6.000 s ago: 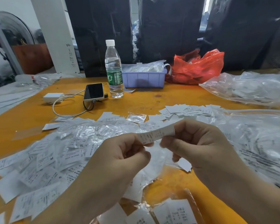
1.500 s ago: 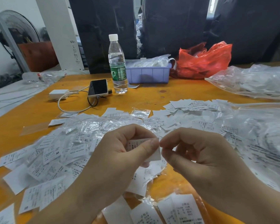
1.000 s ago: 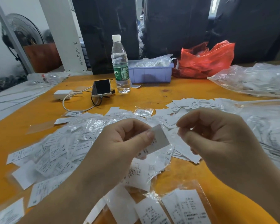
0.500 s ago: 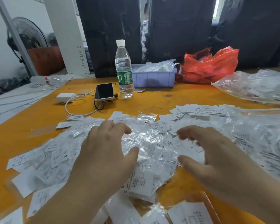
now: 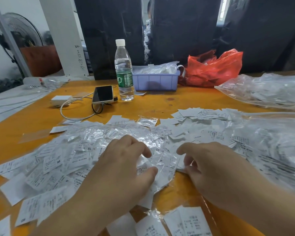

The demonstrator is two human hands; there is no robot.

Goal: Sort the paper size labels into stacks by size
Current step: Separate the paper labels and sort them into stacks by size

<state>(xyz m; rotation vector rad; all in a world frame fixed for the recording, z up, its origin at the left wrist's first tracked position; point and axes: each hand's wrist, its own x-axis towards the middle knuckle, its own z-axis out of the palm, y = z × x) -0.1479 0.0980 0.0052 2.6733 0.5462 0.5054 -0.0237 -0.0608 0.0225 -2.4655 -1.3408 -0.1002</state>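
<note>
Small white paper size labels [image 5: 58, 160], many in clear crinkled packets, lie spread across the orange table [image 5: 160, 103] in front of me. Some show M or XL. My left hand [image 5: 124, 166] hovers low over the pile with fingers loosely curled, thumb and fingertips touching a crinkled packet [image 5: 163, 164]. My right hand [image 5: 209, 167] sits just right of that packet, its fingertips resting on the labels. Neither hand holds a label. A looser group of labels [image 5: 203, 113] lies further back on the right. More packets [image 5: 186, 222] lie at the near edge.
A large clear bag of labels [image 5: 271, 143] fills the right side, another clear bag [image 5: 266, 91] behind it. At the back stand a water bottle [image 5: 123, 70], a phone [image 5: 103, 94] with charger [image 5: 60, 100], a purple bin [image 5: 156, 80] and a red bag [image 5: 215, 68].
My left hand held a single label a second ago and has let it go. Both hands have dropped onto the pile, and their fingers have drawn closer around the crinkled packet.
</note>
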